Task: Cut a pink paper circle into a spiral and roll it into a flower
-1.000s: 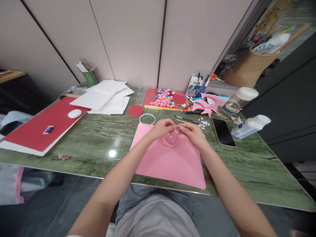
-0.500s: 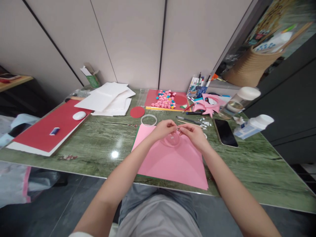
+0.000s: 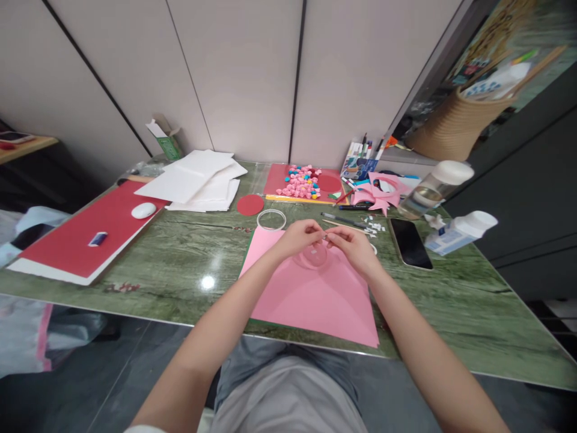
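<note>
Landmark: pink paper sheet, lying flat on the green marble-pattern table, its near edge at the table's front edge.

Your left hand: above the far part of the sheet, fingers curled, fingertips pinched together on a small item.
Your right hand: just beside the left, fingertips meeting it over the sheet. Both hands are closed together on the same tiny piece; it is too small to identify.

Clear round dish: resting on the sheet directly under your hands, partly hidden by them.
Clear ring-shaped lid: just beyond the sheet's far left corner.
Red paper disc: beyond the ring, farther from the sheet.
Red tray of small pink and blue paper pieces: well beyond the sheet, toward the wall.
Stack of white paper: far left of the tray.
Red board: well left of the sheet, bearing a white mouse and a small blue item.
Pen and white paper scraps: just beyond your right hand.
Pink cut-paper shapes: beyond the pen.
Black phone: right of the sheet, face up.
Clear bottle with white cap and white bottle lying on its side: right of the phone.
</note>
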### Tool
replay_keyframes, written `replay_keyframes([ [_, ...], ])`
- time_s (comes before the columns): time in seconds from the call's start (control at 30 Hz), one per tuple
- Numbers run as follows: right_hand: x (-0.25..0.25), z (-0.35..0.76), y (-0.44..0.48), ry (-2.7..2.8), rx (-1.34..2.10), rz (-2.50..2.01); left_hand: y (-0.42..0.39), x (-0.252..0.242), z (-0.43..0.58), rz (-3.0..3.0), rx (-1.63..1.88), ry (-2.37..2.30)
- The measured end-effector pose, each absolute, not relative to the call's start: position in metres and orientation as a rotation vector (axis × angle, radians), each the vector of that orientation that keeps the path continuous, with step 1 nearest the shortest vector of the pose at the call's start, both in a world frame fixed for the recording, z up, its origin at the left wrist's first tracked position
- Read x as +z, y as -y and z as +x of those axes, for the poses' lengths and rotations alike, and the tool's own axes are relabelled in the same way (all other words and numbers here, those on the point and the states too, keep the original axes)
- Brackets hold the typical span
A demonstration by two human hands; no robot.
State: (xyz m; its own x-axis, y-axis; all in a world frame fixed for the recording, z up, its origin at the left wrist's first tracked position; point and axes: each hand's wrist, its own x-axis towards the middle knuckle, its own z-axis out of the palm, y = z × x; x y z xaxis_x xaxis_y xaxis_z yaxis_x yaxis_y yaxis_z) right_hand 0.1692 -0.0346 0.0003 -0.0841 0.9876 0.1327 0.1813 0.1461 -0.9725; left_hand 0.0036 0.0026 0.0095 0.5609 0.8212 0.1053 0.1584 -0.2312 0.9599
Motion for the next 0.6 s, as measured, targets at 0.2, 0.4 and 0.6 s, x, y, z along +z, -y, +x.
replay_keyframes([
  [0.2, 0.0009, 0.1685, 0.0351, 1.48, 1.046, -1.216, -0.0015, 0.0111, 0.0035, 1.713, 0.777, -0.831],
  [0.4, 0.001, 0.1682, 0.035, 1.49, 1.041, -1.212, -0.0009, 0.0107, 0.0038, 1.707, 0.765, -0.843],
  [0.6, 0.0008, 0.1684, 0.0344, 1.492, 1.019, -1.241, -0.0007, 0.008, 0.0033, 1.662, 0.744, -0.837],
])
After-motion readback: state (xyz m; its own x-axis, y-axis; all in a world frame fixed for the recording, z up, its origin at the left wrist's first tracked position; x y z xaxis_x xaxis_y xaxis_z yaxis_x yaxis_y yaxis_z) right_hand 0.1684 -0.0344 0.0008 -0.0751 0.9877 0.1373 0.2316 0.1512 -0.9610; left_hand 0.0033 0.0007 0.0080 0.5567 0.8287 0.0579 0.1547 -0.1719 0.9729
